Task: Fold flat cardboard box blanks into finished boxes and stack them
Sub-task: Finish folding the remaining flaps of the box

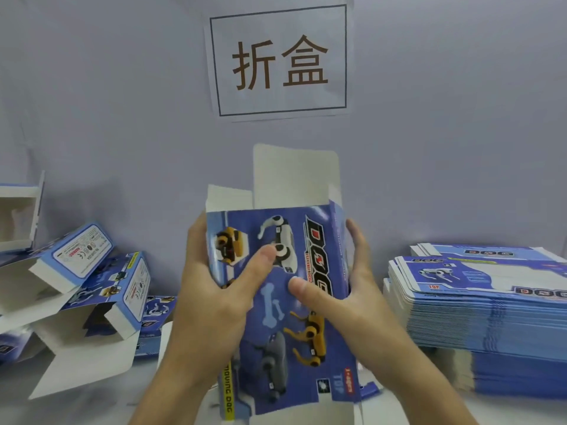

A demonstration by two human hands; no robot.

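A blue printed box blank [276, 302] with robot-dog pictures stands upright in the middle of the view, partly opened into a tube. Its white top flaps [294, 176] stick up unfolded, and its bottom flaps hang open at the lower edge. My left hand [214, 286] grips the blank's left side, thumb on the printed front. My right hand [346, 289] grips the right side, thumb pressed on the front near the middle. Folded boxes [92, 286] with open flaps lie in a loose heap at the left.
A tall stack of flat blue blanks [478, 317] fills the right side of the white table [92, 403]. A paper sign [279, 59] with two characters hangs on the grey wall behind. Another white-sided open box [18, 216] sits at the far left.
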